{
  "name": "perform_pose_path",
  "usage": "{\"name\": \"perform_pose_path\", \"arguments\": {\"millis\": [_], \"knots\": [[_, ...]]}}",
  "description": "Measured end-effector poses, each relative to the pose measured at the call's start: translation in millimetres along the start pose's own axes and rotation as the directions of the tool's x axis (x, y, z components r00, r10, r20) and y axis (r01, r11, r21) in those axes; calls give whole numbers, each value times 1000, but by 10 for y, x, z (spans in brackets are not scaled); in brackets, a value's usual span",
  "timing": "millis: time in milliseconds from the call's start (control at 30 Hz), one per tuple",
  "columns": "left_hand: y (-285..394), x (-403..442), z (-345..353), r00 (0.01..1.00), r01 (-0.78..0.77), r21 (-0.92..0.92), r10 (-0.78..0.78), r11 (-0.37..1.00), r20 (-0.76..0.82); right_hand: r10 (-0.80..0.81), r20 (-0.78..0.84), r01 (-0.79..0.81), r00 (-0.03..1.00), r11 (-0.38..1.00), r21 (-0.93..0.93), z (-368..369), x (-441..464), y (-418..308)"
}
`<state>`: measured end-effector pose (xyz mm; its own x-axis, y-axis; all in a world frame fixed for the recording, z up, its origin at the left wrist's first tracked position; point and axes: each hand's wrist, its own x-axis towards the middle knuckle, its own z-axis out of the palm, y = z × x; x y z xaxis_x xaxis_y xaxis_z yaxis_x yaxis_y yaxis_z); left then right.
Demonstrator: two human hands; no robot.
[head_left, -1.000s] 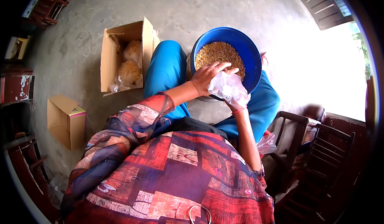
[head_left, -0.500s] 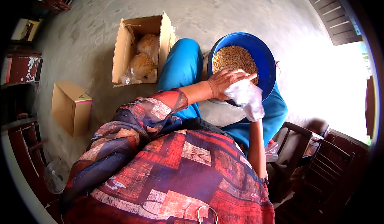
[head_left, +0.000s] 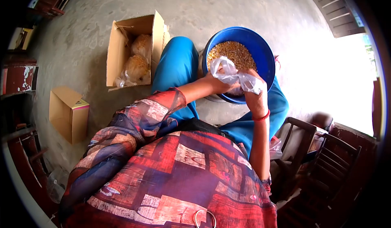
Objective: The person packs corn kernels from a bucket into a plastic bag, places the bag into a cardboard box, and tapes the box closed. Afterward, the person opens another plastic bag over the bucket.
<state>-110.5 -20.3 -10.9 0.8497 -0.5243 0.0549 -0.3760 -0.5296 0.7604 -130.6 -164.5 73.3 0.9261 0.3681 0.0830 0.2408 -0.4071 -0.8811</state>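
Plastic bag (head_left: 226, 68): had come off the right wrist since the earlier frame and was now stretched between both hands, over the six o'clock side of the bucket's mouth.
Left hand (head_left: 216, 83): closed narrowly on the bag's nine o'clock side, fingers partly hidden by the film.
Right hand (head_left: 255, 99): gripped the bag's three o'clock side, fingertips partly covered; a red band (head_left: 262, 116) circled the wrist.
Blue bucket (head_left: 265, 56): stood at half past one in the view, between the teal-clad legs (head_left: 176, 65), with yellowish kernels (head_left: 234, 55) inside.
Large box (head_left: 158, 44): lay open at half past ten, just beside the bent knee, holding filled bags (head_left: 137, 68).
Small box (head_left: 80, 123): sat open at nine o'clock on the grey floor (head_left: 183, 10).
Wooden chair (head_left: 338, 156): stood near four o'clock.
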Motion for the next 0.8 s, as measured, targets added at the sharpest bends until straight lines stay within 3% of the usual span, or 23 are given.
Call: {"name": "perform_pose_path", "arguments": {"millis": [33, 67, 100, 133, 167, 200, 233, 300, 367, 433, 467, 500, 533, 600, 633, 667, 700, 733, 767, 800], "knots": [[40, -52, 8, 994, 103, -106, -107, 989, -32, -81, -37, 82, 996, 996, 24, -19, 13, -38], [-186, -4, 204, 990, 85, -180, -103, 980, -92, -141, -133, 155, 981, 983, 102, -32, 26, -4], [-237, 0, 226, 989, 2, -66, -11, 998, -149, -191, -232, 234, 954, 957, 172, -41, 28, 24], [-214, -1, 184, 976, -70, 57, 80, 996, -204, -53, -271, 152, 961, 921, 358, -106, 30, -120], [-196, 7, 137, 985, -60, 21, 63, 998, -163, 91, -282, 78, 955, 841, 535, -191, 45, -300], [-164, -2, 100, 951, -164, 31, 167, 986, -260, 98, -359, 99, 928, 865, 492, -254, 61, -320], [-130, -18, 64, 952, -163, 28, 165, 986, -257, 100, -405, 107, 909, 883, 457, -322, 98, -362], [-49, -38, -34, 995, 69, 41, -65, 997, -79, 79, -386, 28, 919, 964, 265, -403, 114, -94], [-153, 61, 81, 992, 91, 4, -90, 996, -86, 104, -172, -111, 980, 993, -33, -389, 101, 251], [-159, 80, 123, 958, 47, -6, -47, 999, -284, 10, -82, -33, 997, 959, -282, -166, 24, 453], [130, 1, -78, 943, 21, -27, -29, 999, -332, -1, -60, -16, 998, 959, -282, -27, -29, 620], [114, 26, -53, 934, -23, 163, 79, 986, -348, -14, -36, 3, 999, 960, -280, 134, -84, 831], [142, 32, -40, 923, -29, 231, 115, 973, -367, -105, 74, 122, 992, 945, -302, 310, -116, 1086], [216, -31, -66, 923, -50, 280, 151, 959, -353, -227, -25, 201, 973, 904, -377, 461, -170, 950], [132, -28, -25, 935, -53, 329, 163, 943, -315, -80, -7, 73, 997, 943, -324, 482, -117, 762], [109, -21, -21, 940, -62, 304, 159, 951, -303, -197, -45, 160, 979, 892, -422, 516, -106, 841], [141, -25, -58, 943, -74, 276, 158, 958, -293, -34, -241, 34, 970, 999, -5, 562, -85, 743], [125, -44, -64, 937, -114, 152, 157, 982, -313, -25, -197, 24, 980, 1000, -8, 539, -82, 726], [74, -31, -11, 923, -162, 216, 225, 963, -312, -15, -154, 13, 988, 1000, -14, 484, -98, 748], [101, -50, -46, 929, -171, 234, 236, 957, -285, 185, -142, -129, 973, 935, 331, 468, -142, 802]]}}
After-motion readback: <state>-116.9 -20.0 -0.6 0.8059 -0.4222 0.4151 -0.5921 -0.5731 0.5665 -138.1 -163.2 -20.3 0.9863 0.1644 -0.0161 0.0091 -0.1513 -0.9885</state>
